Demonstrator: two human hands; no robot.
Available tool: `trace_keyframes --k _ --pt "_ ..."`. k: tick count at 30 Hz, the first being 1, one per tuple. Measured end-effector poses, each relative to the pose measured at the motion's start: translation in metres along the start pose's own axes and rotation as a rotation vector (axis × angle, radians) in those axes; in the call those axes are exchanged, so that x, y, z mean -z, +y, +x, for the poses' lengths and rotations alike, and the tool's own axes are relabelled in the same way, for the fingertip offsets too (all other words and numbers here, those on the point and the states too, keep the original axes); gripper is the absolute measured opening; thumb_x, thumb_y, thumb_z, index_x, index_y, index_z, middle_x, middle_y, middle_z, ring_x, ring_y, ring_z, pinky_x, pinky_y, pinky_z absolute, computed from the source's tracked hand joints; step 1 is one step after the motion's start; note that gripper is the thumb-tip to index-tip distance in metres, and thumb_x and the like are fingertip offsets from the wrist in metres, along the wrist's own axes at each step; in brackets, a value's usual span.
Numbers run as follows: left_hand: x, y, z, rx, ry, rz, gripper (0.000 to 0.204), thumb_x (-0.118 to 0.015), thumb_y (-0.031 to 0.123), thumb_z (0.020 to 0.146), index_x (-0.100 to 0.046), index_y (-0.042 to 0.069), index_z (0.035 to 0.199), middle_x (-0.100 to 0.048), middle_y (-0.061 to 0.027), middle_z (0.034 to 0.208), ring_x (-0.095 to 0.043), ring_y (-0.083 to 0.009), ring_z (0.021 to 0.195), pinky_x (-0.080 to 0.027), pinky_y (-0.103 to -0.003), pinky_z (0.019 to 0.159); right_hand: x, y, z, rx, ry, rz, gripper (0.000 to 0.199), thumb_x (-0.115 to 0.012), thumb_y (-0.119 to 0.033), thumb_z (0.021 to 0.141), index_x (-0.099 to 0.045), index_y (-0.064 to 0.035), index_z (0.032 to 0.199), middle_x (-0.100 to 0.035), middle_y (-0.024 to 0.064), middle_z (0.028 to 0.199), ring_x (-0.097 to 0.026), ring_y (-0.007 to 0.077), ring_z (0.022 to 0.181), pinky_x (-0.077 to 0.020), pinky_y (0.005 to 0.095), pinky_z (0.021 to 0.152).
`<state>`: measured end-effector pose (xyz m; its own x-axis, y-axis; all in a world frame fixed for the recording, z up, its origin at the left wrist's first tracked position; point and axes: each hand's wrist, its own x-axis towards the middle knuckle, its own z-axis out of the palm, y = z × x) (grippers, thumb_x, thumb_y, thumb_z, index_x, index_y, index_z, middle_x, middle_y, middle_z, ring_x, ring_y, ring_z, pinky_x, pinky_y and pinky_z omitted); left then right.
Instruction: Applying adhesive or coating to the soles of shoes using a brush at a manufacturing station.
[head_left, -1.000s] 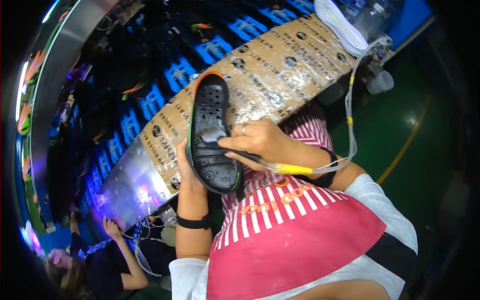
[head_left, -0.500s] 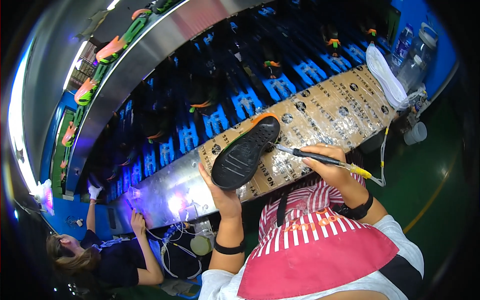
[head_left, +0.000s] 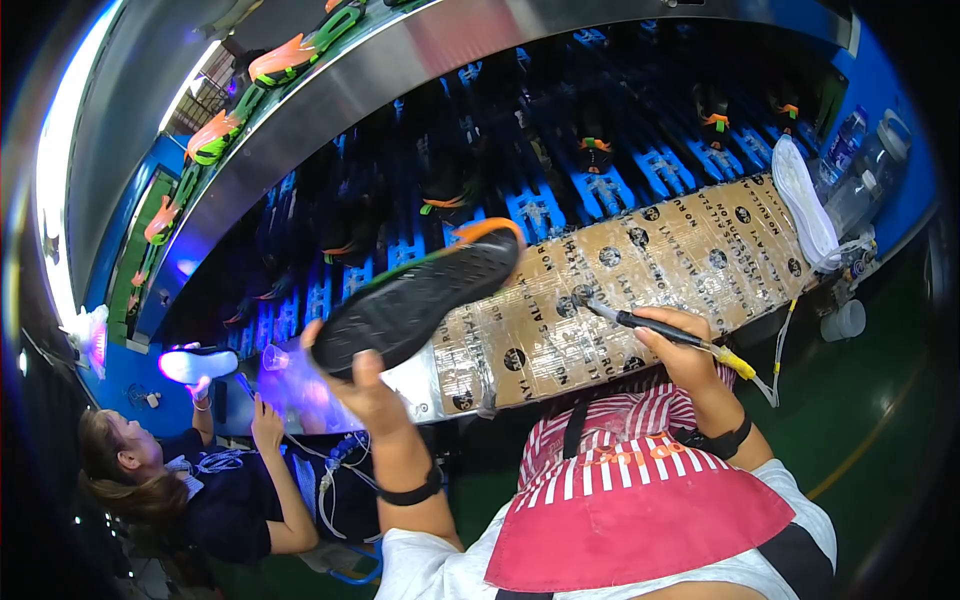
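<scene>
Left hand (head_left: 380, 408) grips a black shoe sole (head_left: 410, 302) (orange at its far end) stretching toward one o'clock; right hand (head_left: 684, 348) holds a brush (head_left: 638, 321) pointing to ten o'clock above the desk (head_left: 550, 345).

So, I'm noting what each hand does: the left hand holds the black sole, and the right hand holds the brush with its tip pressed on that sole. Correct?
Not quite: the tip of the brush is apart from the black sole, out over the cardboard, as the head view shows. The left hand does hold the sole, and the right hand the brush.
</scene>
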<state>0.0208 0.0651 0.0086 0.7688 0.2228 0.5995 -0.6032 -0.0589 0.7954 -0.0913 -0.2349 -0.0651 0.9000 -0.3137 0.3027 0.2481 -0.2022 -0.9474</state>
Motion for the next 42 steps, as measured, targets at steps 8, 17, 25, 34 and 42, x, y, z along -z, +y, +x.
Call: trace_keyframes --k 8,17,25,34,42 --pt "0.057 0.042 0.025 -0.208 0.264 0.073 0.064 -0.052 0.040 0.077 -0.038 0.001 0.126 -0.047 -0.0152 0.119 -0.048 -0.0263 0.110 -0.038 -0.039 0.094 0.000 0.013 0.007 -0.014 -0.021 0.004 0.021 -0.066 -0.004 0.076 -0.064 0.0036 0.095 -0.063 0.0082 0.076 -0.055 0.0079 0.064 -0.0415 0.0203 0.054" --pt "0.055 0.002 -0.017 -0.138 0.151 0.380 0.057 -0.048 0.033 0.082 -0.037 -0.006 0.122 -0.048 -0.0144 0.108 -0.048 -0.0229 0.098 -0.040 -0.034 0.089 0.005 0.011 0.008 -0.193 -0.005 0.085 0.022 -0.066 -0.005 0.077 -0.064 0.0024 0.097 -0.064 0.0061 0.077 -0.054 0.0061 0.063 -0.0417 0.0190 0.054" --pt "0.049 -0.073 -0.046 0.097 0.297 0.297 0.061 -0.066 0.005 0.075 -0.032 0.002 0.126 -0.045 -0.0148 0.111 -0.049 -0.0229 0.097 -0.042 -0.034 0.088 0.007 0.011 0.003 -0.174 0.028 0.033 0.023 -0.066 -0.007 0.075 -0.064 0.0014 0.096 -0.064 0.0065 0.077 -0.055 0.0073 0.065 -0.0435 0.0209 0.058" --pt "0.088 -0.075 -0.061 0.323 0.084 0.667 0.058 -0.047 0.027 0.092 -0.023 -0.003 0.136 -0.028 -0.0221 0.139 -0.024 -0.0306 0.130 -0.018 -0.038 0.106 0.009 0.011 0.001 -0.211 -0.018 0.095 0.022 -0.066 -0.007 0.076 -0.064 0.0011 0.096 -0.065 0.0070 0.079 -0.056 0.0074 0.068 -0.0442 0.0213 0.061" --pt "0.031 0.019 0.049 0.089 0.008 0.476 0.044 -0.047 0.012 0.090 -0.037 0.001 0.131 -0.039 -0.0158 0.131 -0.039 -0.0264 0.121 -0.029 -0.035 0.101 0.013 0.004 -0.004 -0.206 0.017 0.089 0.022 -0.066 -0.007 0.076 -0.064 0.0007 0.096 -0.064 0.0054 0.076 -0.054 0.0063 0.065 -0.0435 0.0213 0.059"
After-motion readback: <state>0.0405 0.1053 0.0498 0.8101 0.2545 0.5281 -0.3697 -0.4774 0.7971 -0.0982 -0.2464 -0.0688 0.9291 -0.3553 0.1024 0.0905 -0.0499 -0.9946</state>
